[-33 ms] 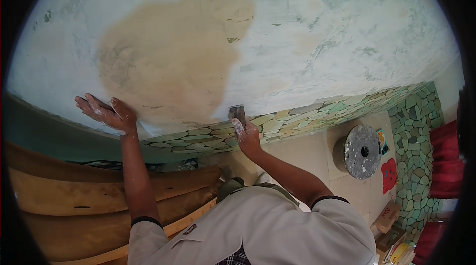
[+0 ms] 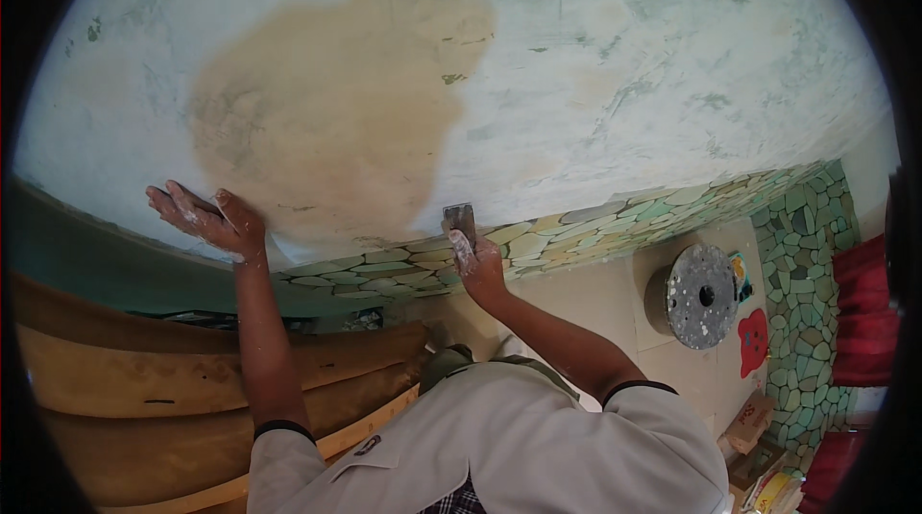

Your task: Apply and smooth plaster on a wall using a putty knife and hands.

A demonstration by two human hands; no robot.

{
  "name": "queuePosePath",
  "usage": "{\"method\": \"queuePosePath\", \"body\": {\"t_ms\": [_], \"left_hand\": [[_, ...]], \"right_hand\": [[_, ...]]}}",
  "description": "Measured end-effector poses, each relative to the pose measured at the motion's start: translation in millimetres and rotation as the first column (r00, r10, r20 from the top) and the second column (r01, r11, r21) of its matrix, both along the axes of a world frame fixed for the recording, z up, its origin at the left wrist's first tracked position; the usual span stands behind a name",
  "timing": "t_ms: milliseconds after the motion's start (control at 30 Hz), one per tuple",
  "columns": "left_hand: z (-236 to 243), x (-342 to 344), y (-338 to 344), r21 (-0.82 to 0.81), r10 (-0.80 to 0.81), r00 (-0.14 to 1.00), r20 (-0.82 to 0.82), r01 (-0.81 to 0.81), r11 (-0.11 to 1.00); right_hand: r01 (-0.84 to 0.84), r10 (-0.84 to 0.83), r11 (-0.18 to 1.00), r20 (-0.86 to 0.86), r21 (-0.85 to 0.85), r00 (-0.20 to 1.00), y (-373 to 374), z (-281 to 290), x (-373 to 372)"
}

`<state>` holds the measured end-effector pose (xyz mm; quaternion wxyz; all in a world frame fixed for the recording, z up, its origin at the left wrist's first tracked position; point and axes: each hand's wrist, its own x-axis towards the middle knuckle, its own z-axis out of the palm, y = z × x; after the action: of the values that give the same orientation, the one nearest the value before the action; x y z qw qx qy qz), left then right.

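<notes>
Left hand: yours [image 2: 209, 224] is open, fingers stretched out and smeared white, at the wall [image 2: 586, 120]; you seem to grip nothing with it, though whether the palm presses the surface you cannot tell.
Right hand: yours [image 2: 483, 271] is closed round the scraper [image 2: 459, 217].
Scraper: in your right hand, blade end up against the wall's near edge, just above the stone band [image 2: 552, 243].
Tan patch [image 2: 336, 110]: on the wall, beyond and between your hands.
Left side: brown cushions [image 2: 134, 375], near you.
Right side: speckled grey drum [image 2: 693, 317], red curtain [image 2: 861, 307] farther right.
</notes>
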<state>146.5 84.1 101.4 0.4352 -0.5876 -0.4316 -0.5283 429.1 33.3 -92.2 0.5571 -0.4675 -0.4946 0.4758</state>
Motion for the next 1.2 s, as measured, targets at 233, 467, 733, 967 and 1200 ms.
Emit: {"method": "queuePosePath", "body": {"t_ms": [233,467,733,967,1200], "left_hand": [[1,1,0,0.011,-0.031,1.0,0.002,0.031,0.999],[3,0,-1,0.027,0.013,0.999,-0.029,-0.012,1.0],[1,1,-3,0.035,0.04,0.999,-0.028,-0.039,0.999],[0,1,-3,0.02,0.069,0.998,-0.013,-0.069,0.997],[0,0,-5,0.009,0.059,0.998,-0.013,-0.059,0.998]], "right_hand": [[-0.045,0.072,0.989,-0.194,0.141,0.978,11,22,-13],[-0.1,0.091,0.995,-0.281,-0.017,0.955,9,94,-7],[-0.14,0.1,0.984,-0.308,-0.113,0.946,2,96,-6],[-0.154,0.138,0.988,-0.299,-0.028,0.944,6,103,-7],[-0.162,0.151,0.987,-0.342,-0.004,0.927,9,122,-10]]}}
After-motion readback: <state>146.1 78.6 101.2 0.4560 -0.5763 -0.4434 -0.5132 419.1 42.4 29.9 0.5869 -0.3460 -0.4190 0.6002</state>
